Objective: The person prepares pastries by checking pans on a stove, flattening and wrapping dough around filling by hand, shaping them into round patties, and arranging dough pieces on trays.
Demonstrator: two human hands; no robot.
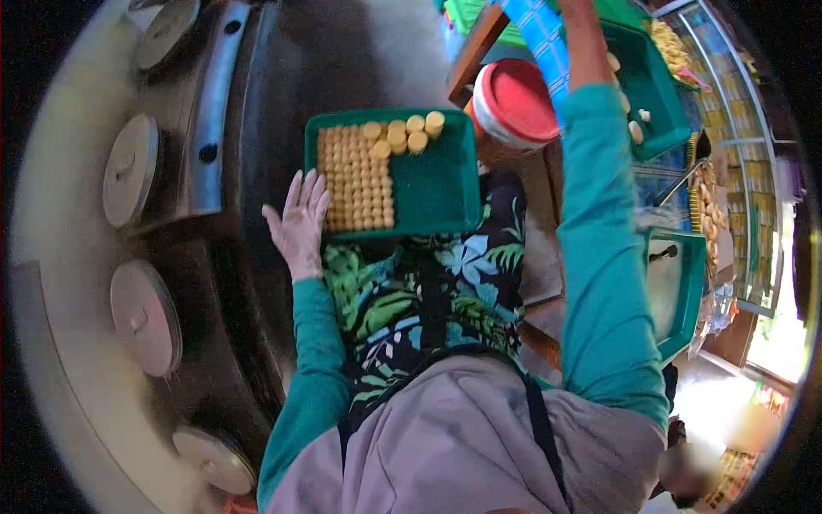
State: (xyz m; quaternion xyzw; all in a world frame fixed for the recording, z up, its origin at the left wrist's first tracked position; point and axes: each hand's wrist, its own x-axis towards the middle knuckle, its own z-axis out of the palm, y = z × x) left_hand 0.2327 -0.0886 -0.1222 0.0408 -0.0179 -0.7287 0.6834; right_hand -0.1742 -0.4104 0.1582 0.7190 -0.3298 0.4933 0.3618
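Many small round tan pieces [355,184] sit close together in rows on the left side of a green tray [437,193]. Some taller yellow pieces [396,137] stand at the far side of the same tray, next to the rows. The tray is in front of me, with its near edge by the flowery cloth [462,283] on my legs.

My left hand [301,231] is open, with the palm up and the fingers spread a little. It holds nothing and is just beside the near left corner of the tray. It looks pale, like it has white stuff on it.

My right arm [599,214] reaches far out to the right side. My right hand goes past the top edge of the view, so I cannot tell if it is open or holding something.

A red lid [524,94] is on a bucket near the tray, on the right. Past my right arm are a second green tray [655,107] with a few pale bits and a third green tray [698,295] with a dark tool [664,254]. Big round lids [145,317] are in a line on my left.
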